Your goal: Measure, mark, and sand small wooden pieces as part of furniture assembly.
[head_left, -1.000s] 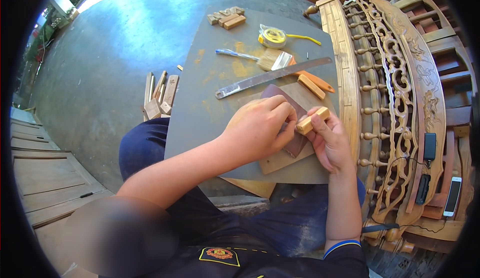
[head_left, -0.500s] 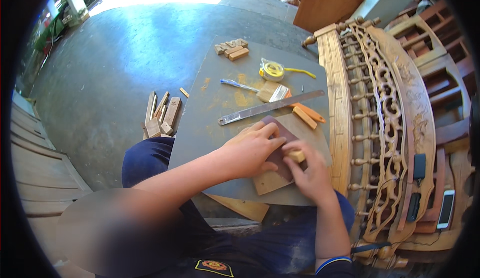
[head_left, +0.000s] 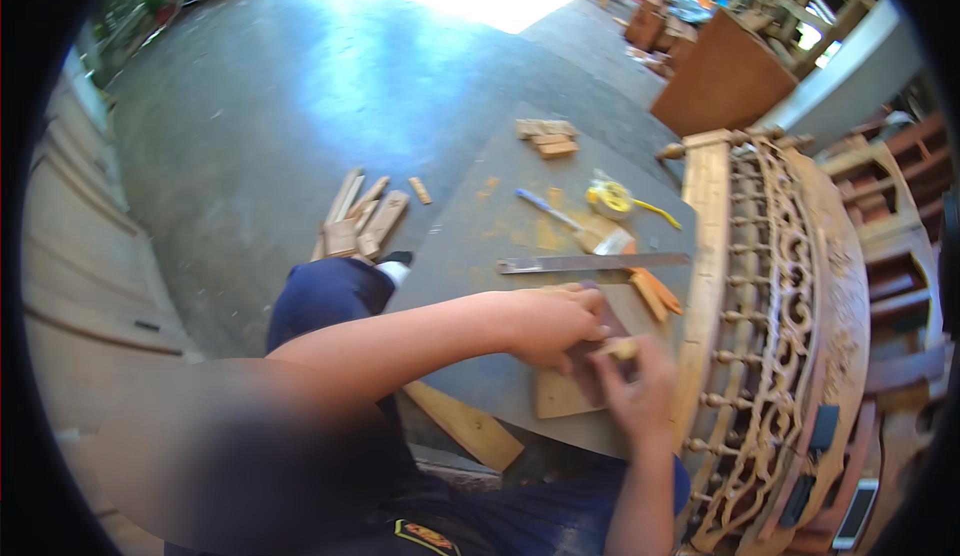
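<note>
One wooden block [head_left: 624, 350], in right hand [head_left: 643, 383]

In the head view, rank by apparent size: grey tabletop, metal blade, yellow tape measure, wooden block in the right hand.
Largest to smallest:
1. Grey tabletop
2. Metal blade
3. Yellow tape measure
4. Held wooden block, visible part only
</note>
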`<state>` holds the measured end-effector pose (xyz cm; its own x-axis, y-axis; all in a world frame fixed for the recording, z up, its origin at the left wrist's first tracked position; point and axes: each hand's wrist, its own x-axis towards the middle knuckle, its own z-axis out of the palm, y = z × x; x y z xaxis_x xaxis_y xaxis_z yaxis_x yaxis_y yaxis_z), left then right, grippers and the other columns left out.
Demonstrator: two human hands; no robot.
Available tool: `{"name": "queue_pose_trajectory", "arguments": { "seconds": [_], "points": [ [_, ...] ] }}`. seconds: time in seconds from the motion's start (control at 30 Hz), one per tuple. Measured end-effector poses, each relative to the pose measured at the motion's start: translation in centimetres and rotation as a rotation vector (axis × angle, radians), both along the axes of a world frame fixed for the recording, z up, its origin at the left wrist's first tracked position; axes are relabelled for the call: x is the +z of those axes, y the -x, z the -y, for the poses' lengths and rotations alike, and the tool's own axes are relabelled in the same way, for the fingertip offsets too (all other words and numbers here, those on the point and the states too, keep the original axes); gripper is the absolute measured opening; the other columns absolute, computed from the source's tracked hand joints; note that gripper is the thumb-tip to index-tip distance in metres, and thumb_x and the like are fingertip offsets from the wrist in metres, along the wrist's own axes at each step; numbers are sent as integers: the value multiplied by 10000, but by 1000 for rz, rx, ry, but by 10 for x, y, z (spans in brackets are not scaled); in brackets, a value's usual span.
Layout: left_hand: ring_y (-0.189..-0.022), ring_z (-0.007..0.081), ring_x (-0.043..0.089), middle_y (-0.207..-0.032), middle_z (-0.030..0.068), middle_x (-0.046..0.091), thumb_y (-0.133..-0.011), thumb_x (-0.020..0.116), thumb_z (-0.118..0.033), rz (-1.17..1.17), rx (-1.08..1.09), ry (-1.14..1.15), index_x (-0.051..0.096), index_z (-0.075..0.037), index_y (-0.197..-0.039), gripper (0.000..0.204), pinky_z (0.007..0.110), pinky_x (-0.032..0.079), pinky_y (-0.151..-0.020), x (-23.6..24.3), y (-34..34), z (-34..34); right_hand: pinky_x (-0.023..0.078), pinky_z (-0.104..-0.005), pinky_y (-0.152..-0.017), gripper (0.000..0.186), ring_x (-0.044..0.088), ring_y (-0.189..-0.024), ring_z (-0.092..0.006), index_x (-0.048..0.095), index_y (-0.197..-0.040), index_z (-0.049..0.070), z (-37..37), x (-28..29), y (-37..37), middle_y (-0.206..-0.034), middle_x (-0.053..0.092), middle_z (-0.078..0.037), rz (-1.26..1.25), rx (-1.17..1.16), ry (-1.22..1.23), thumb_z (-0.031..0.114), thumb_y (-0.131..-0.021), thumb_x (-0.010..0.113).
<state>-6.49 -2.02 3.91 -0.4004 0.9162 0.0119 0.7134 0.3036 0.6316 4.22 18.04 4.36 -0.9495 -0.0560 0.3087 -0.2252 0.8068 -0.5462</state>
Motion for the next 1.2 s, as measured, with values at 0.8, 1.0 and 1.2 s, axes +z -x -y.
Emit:
{"name": "queue_pose_trajectory", "arguments": {
  "seconds": [0.8,1.0,1.2],
  "points": [
    [-1287,336,529,-1333,156,526,-806,797,-114,115,-108,86,592,-52,-1430,660,398,449,-1077,11,12,6,463,-458,-697,300,576,-776,-383,566,-865,40,20,-5,-5,-826,561,-147,-17,217,42,168,-825,834],
    [-1266,346,540,-1312,158,537,-798,792,-112,143,-111,51,603,-52,-1421,654,394,455,-1065,6,12,4,467,-486,-692,339,619,-785,-394,595,-898,67,-5,-7,11,-847,622,-156,-153,-197,-126,238,-801,870],
    [-1253,357,545,-1297,178,546,-785,774,-82,113,-108,-20,615,-44,-1407,643,410,446,-1074,1,15,1,472,-463,-687,326,625,-764,-396,592,-919,59,16,6,-4,-829,612,-165,207,-97,77,235,-821,847]
  ]
}}
